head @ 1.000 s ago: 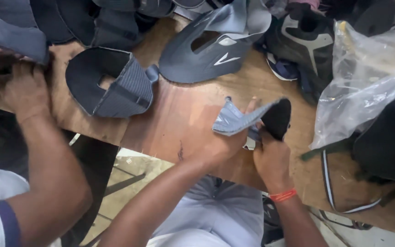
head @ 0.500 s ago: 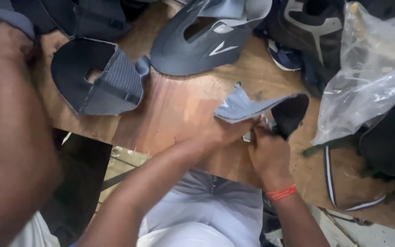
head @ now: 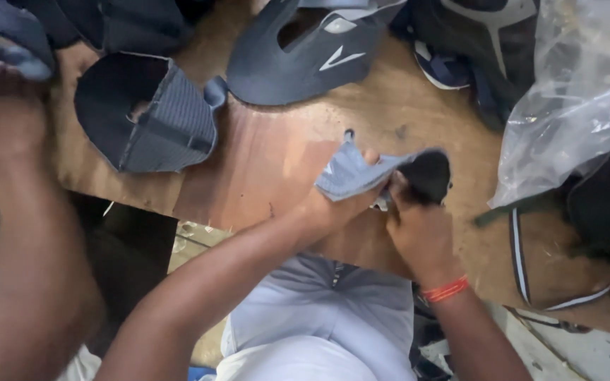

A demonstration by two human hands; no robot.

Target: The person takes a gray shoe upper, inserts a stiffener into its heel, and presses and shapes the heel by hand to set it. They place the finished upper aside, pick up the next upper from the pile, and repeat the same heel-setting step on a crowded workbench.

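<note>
A view from above onto a brown wooden worktable (head: 277, 162) shows a person's two bare hands working on a small piece of shoe upper (head: 383, 171). The piece is blue-grey fabric on its left half and dark, nearly black, on its right. It is held just above the table's near edge, with its long axis running left to right and a narrow tab pointing up and away from the person.

The left hand (head: 333, 204) pinches the blue-grey end, fingers closed on the fabric. The right hand (head: 418, 236), with an orange band (head: 446, 289) at the wrist, is closed on the dark end; it may also hold a small tool, but the blur hides this.

Two larger dark cut uppers lie flat further back: one ribbed piece (head: 150, 116) to the left, one with a pale chevron mark (head: 312, 56) at centre. A clear plastic bag (head: 573, 106) sits at the right. Another person's arm (head: 22, 233) reaches in at far left.
</note>
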